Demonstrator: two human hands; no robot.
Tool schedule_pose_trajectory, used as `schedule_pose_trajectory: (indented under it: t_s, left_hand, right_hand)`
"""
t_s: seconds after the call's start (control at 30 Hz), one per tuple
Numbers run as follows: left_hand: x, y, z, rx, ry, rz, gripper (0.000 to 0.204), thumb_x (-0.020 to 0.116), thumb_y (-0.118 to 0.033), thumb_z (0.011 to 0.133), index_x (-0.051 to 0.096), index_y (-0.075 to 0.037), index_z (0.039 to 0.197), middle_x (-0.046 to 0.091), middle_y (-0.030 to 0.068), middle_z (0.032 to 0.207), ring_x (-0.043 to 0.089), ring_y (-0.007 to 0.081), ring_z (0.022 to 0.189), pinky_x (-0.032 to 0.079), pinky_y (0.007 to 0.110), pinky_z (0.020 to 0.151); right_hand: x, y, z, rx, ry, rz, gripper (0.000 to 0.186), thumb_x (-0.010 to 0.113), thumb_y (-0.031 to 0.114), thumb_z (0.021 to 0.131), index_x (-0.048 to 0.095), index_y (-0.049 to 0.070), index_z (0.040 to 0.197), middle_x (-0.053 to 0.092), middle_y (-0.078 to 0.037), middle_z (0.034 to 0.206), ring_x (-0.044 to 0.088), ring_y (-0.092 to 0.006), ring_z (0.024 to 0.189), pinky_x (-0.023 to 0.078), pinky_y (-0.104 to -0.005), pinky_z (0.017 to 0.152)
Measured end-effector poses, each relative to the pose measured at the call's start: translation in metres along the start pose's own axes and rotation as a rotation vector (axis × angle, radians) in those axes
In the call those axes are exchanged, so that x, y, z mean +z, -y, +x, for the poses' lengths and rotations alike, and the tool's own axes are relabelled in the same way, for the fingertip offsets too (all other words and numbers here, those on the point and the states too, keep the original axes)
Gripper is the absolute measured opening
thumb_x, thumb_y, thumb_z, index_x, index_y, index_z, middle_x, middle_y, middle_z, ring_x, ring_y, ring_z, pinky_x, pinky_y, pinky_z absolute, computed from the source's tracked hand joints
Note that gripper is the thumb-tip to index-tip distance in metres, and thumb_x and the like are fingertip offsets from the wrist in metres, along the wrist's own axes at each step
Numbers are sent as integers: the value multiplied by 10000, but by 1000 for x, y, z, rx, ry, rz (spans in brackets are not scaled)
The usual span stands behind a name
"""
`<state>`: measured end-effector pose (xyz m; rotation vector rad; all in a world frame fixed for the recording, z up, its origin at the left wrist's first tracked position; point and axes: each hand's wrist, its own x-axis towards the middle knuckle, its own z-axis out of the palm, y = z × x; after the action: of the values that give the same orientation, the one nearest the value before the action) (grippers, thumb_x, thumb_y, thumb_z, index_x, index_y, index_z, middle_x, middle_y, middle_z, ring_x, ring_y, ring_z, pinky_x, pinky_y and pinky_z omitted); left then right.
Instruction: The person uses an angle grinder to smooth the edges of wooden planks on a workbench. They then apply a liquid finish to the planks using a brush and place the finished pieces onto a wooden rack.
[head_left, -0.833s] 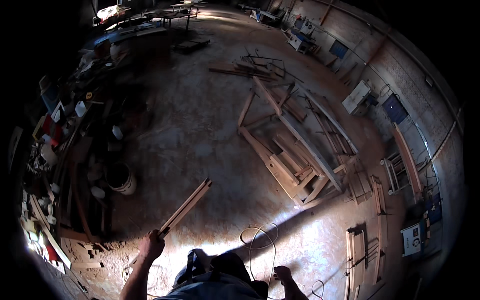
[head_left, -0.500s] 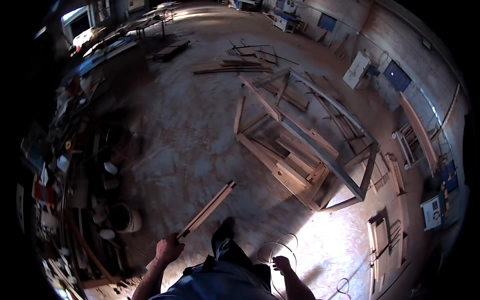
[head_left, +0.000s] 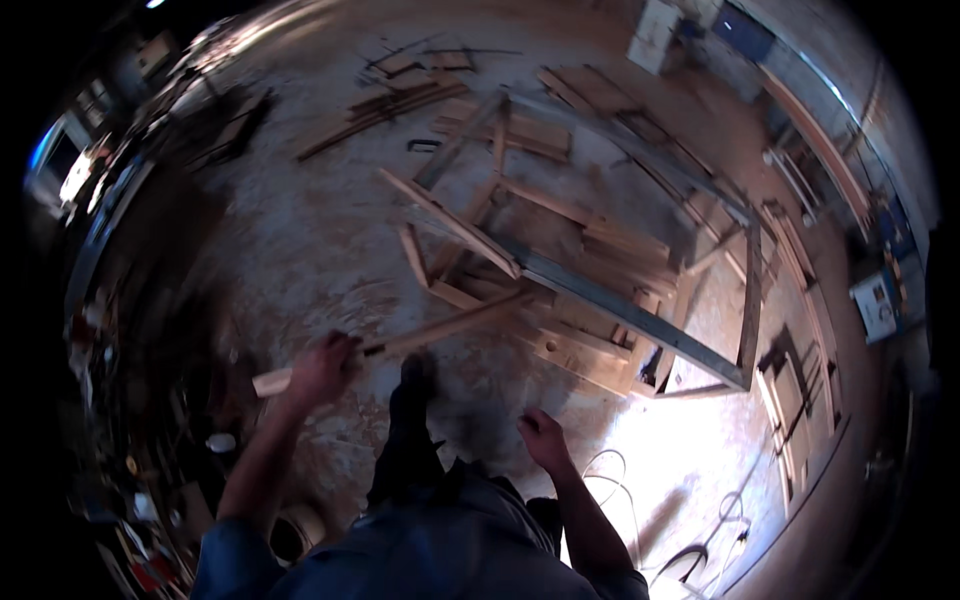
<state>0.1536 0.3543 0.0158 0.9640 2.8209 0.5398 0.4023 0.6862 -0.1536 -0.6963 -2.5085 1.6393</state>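
My left hand (head_left: 325,370) grips a long pair of wooden strips (head_left: 460,320), held low and slanting up to the right, with a short dark band near the hand. Motion smears it a little. My right hand (head_left: 542,440) hangs to the right of my legs (head_left: 405,430) with fingers curled; whatever it may hold is too small or hidden to make out. Ahead of both hands lies a large frame of timber and grey bars (head_left: 640,330), with loose boards (head_left: 625,250) inside it.
Scrap piles and buckets (head_left: 295,535) line the dark left side. More boards (head_left: 380,110) lie farther ahead. Leaning planks (head_left: 810,140), a white machine (head_left: 875,305) and a cabinet (head_left: 650,35) stand along the right wall. Cables (head_left: 625,480) loop on the sunlit floor at lower right.
I have moved forward toward the timber frame, which appears nearer. The strips in my left hand have swung to a flatter angle, and both hands have risen in the view.
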Motion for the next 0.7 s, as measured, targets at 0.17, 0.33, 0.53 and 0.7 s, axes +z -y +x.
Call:
schedule_pose_trajectory:
  t_s: [0.17, 0.33, 0.53, 0.7]
  left_hand:
    - [-13, 36, 234, 463, -7, 134, 355, 718, -131, 769, 656, -97, 1117, 656, 95, 1059, 616, 312, 1021, 493, 443, 885]
    - [39, 59, 441, 770, 185, 76, 333, 722, -100, 763, 652, -93, 1089, 661, 85, 1062, 596, 297, 1054, 466, 441, 902]
    - [125, 72, 547, 950, 495, -14, 335, 733, -150, 778, 637, -69, 1089, 658, 132, 1025, 604, 343, 1014, 480, 473, 865]
    - [154, 71, 565, 886, 675, 107, 374, 735, -192, 773, 617, -85, 1111, 642, 158, 1047, 591, 369, 1031, 455, 491, 904]
  right_hand:
    - [16, -7, 38, 259, -212, -37, 349, 672, 214, 911, 637, -3, 1183, 714, -133, 926, 678, -180, 853, 533, -319, 754]
    - [68, -29, 36, 449, -425, 40, 391, 666, 186, 912, 610, -21, 1239, 675, -59, 838, 605, -105, 712, 497, -256, 641]
    - [126, 34, 11, 920, -515, 200, 422, 664, 202, 923, 583, -28, 1268, 687, -69, 878, 629, -117, 750, 509, -259, 642]
    - [137, 92, 21, 1082, -625, 265, 418, 646, 238, 918, 613, -48, 1221, 708, -176, 992, 682, -253, 921, 537, -343, 798]
